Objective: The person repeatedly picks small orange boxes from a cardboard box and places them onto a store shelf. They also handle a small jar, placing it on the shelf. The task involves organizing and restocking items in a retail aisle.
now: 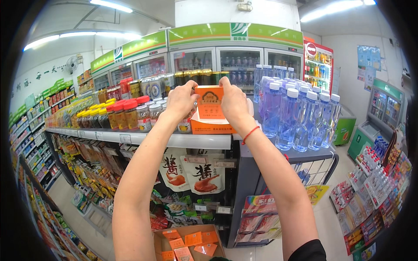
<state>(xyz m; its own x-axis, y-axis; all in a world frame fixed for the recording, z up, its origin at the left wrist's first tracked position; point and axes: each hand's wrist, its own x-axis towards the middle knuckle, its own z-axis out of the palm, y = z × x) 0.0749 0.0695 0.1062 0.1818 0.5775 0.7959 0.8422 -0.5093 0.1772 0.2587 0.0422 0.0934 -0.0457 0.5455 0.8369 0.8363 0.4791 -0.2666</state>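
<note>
An orange printed carton [210,106] stands upright between my hands at the shelf's right end. My left hand [183,100] pinches its upper left corner with thumb and forefinger. On the other side, my right hand [233,103] grips its right edge, and a red cord circles that wrist. The carton's lower edge is at an orange and white open display box [212,128], whose inside is mostly hidden. Below, between my forearms, an open cardboard box [215,233] holds several flat orange packets [193,239].
Red-lidded jars [130,113] and glass jars [143,119] line the shelf left of my left hand. Close beyond my right hand stand clear bottles [287,120] with white caps. White pouches [205,174] hang under the shelf edge [183,141]. Glass-door coolers [240,49] stand behind.
</note>
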